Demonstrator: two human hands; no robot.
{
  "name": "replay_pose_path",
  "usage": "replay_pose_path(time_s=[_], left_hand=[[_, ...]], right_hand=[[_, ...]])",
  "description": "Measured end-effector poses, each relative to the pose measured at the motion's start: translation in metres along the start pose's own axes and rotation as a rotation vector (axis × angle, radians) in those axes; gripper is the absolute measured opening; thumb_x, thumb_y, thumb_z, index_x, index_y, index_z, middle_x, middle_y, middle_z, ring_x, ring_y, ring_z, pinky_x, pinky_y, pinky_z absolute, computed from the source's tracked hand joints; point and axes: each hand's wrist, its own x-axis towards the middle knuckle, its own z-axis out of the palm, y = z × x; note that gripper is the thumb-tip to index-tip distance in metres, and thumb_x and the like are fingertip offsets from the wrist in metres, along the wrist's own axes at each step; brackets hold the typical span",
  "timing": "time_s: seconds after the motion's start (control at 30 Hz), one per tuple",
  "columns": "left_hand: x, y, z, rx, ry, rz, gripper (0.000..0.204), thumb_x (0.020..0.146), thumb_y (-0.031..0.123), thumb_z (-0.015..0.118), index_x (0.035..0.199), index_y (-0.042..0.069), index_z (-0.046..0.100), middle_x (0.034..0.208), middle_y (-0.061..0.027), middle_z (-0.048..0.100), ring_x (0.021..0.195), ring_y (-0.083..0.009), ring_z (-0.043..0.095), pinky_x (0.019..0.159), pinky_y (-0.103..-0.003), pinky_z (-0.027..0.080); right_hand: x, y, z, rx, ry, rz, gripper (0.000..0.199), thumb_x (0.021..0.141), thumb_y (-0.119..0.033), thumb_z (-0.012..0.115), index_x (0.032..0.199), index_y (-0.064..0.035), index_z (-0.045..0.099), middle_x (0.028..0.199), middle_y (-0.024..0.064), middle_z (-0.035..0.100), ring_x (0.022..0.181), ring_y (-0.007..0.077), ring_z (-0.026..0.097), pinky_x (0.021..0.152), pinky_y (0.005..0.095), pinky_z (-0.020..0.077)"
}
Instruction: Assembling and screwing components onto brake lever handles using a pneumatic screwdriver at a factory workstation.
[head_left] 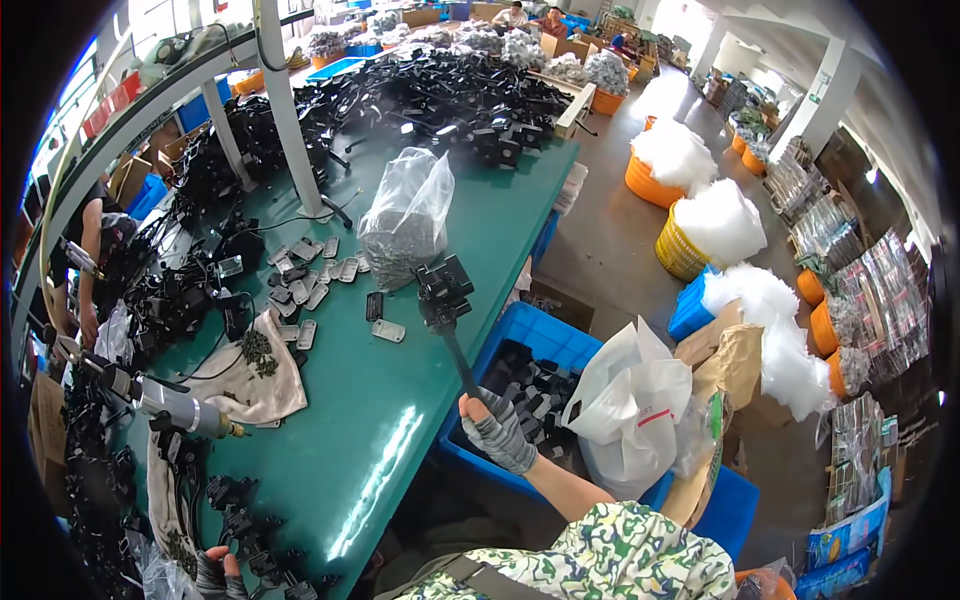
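Observation:
My right hand [497,436], in a grey fingerless glove, is closed round the lower end of a black stick with a blocky clamp-like head [445,292]. The stick leans up and away over the table's right edge. At the bottom left, my left hand [220,574], also gloved, is partly cut off by the frame. Its visible fingertips are slightly apart, with nothing seen between them. Small black clamp-like parts [240,522] lie right beside it. An electric screwdriver [185,408] with a silver body points in from the left, above a beige cloth [270,375] holding a pile of small dark screws [258,353].
The green table [350,450] carries a clear bag of parts [405,225], several grey plates [300,285] and a large black heap [430,95]. A blue crate [530,325] and white bag [630,410] stand right. A metal post [290,120] rises left, near another person's arm [90,250].

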Motion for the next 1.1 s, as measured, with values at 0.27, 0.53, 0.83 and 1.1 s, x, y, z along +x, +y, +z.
replay_pose_path(time_s=[0.27, 0.53, 0.83, 1.1], left_hand=[[0.007, -0.005, 0.005, 0.007, -0.045, 0.020, 0.013, 0.091, 0.014, 0.062, 0.101, 0.006, 0.061, 0.087, 0.0034, 0.055, 0.082, -0.0082, 0.049, 0.076, -0.022, 0.040], [0.008, -0.023, 0.001, 0.028, -0.060, 0.010, 0.011, 0.091, 0.014, 0.062, 0.098, 0.006, 0.062, 0.085, 0.0031, 0.055, 0.080, -0.0083, 0.049, 0.076, -0.022, 0.040], [0.021, -0.073, -0.042, 0.158, -0.083, 0.222, 0.009, 0.085, 0.011, 0.066, 0.087, 0.003, 0.063, 0.067, 0.0029, 0.052, 0.061, -0.0047, 0.044, 0.054, -0.023, 0.036], [-0.008, -0.108, -0.088, 0.093, 0.043, 0.137, 0.008, 0.085, 0.009, 0.066, 0.084, 0.002, 0.064, 0.065, 0.0028, 0.054, 0.060, -0.0036, 0.048, 0.055, -0.021, 0.038]], right_hand=[[0.007, 0.027, -0.009, -0.102, 0.025, -0.066, 0.029, 0.097, -0.030, 0.052, 0.082, -0.0061, 0.055, 0.064, -0.0038, 0.043, 0.059, 0.0054, 0.042, 0.054, 0.0233, 0.0343], [0.008, 0.027, -0.009, 0.016, -0.004, 0.062, 0.025, 0.095, -0.027, 0.054, 0.082, -0.0064, 0.055, 0.065, -0.0039, 0.046, 0.060, 0.0066, 0.044, 0.054, 0.0237, 0.0356], [0.051, 0.001, 0.015, -0.350, 0.008, -0.354, 0.017, 0.093, -0.023, 0.058, 0.087, -0.0070, 0.059, 0.066, -0.0031, 0.054, 0.059, 0.0092, 0.051, 0.050, 0.0258, 0.0372], [0.190, -0.134, 0.165, -0.495, -0.300, -0.736, 0.034, 0.095, -0.039, 0.054, 0.085, -0.0072, 0.062, 0.062, -0.0066, 0.046, 0.056, 0.0023, 0.042, 0.049, 0.0222, 0.0306]])
